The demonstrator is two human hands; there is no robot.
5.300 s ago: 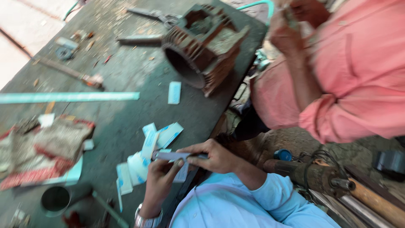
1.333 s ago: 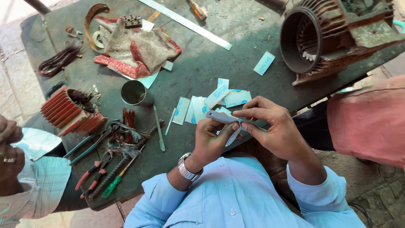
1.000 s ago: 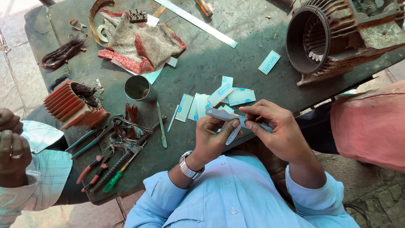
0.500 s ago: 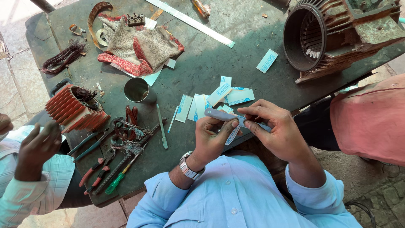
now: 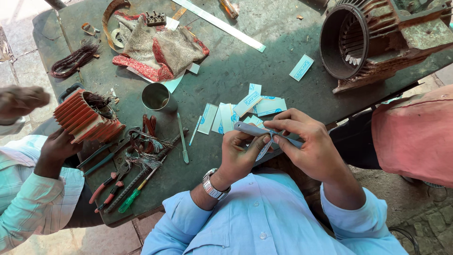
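My left hand (image 5: 239,153) and my right hand (image 5: 309,144) meet over the near edge of a dark green table (image 5: 264,71). Together they hold a grey flat bar (image 5: 250,128), and my fingers pinch a pale blue paper slip (image 5: 264,148) folded against it. Just beyond my hands lie several more pale blue and white paper slips (image 5: 250,106) in a loose pile. One single slip (image 5: 302,67) lies apart, near a large rusty motor housing (image 5: 377,40).
A steel cup (image 5: 156,97) stands left of the slips, pliers and screwdrivers (image 5: 127,174) near the front edge. A person at left touches a red finned motor stator (image 5: 85,115). A patterned cloth (image 5: 158,47) and a long strip (image 5: 219,23) lie farther back. A person in pink (image 5: 415,134) sits right.
My hands keep working the slip on the grey bar in nearly the same spot. The person at left has brought a hand onto the red stator and raised the other.
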